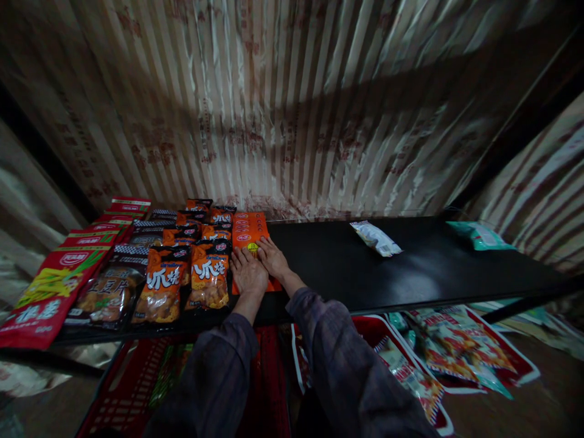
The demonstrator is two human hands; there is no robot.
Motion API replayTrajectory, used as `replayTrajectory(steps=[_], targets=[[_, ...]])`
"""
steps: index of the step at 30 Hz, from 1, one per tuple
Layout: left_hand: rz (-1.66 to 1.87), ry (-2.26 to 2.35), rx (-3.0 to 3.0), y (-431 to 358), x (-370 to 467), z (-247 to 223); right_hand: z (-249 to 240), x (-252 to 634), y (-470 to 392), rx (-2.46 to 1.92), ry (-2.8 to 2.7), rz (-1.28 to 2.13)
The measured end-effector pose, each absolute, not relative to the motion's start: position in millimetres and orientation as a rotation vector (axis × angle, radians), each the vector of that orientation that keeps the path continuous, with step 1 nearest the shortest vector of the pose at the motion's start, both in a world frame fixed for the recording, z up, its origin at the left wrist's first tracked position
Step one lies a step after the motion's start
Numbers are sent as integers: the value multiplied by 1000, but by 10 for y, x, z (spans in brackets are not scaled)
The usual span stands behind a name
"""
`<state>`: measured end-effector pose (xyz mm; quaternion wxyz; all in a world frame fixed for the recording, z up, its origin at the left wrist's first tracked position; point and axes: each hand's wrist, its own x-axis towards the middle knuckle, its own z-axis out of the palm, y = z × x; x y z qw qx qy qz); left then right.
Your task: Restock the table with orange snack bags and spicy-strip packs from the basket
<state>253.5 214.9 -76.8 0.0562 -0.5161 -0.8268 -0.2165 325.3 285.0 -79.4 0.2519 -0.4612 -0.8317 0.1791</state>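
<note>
Side by side on the black shelf, my left hand [249, 272] and my right hand [274, 257] lie flat on an orange snack packet [249, 226]. Both have their fingers stretched out, with nothing gripped. My palms hide the packet's lower part; printed rings and a yellow spot show on its upper part. Just left of my left hand stand orange-and-black snack bags [208, 277] in rows, close beside the packet. Further left are dark bags with a checkered top [109, 286], then red bags with yellow sticks pictured [61, 280].
A white packet [376, 238] and a teal packet [481, 236] lie on the black shelf [328, 267] to the right. Below are a red basket [125, 377] and red, white-rimmed bins [524, 371] with snack bags [456, 340]. A striped sheet [292, 109] hangs behind.
</note>
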Motion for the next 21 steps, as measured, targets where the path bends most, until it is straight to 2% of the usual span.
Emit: replayTrajectory(steps=[5, 13, 21], targets=[[-656, -2495, -1556, 2151, 2541, -793, -782, 3245, 2813, -1272, -2161, 530], [-685, -2377, -1545, 2087, 2557, -738, -697, 3456, 2489, -1385, -1653, 846], [-690, -2247, -1804, 1687, 2766, -498, -611, 3638, 2188, -1381, -1691, 789]])
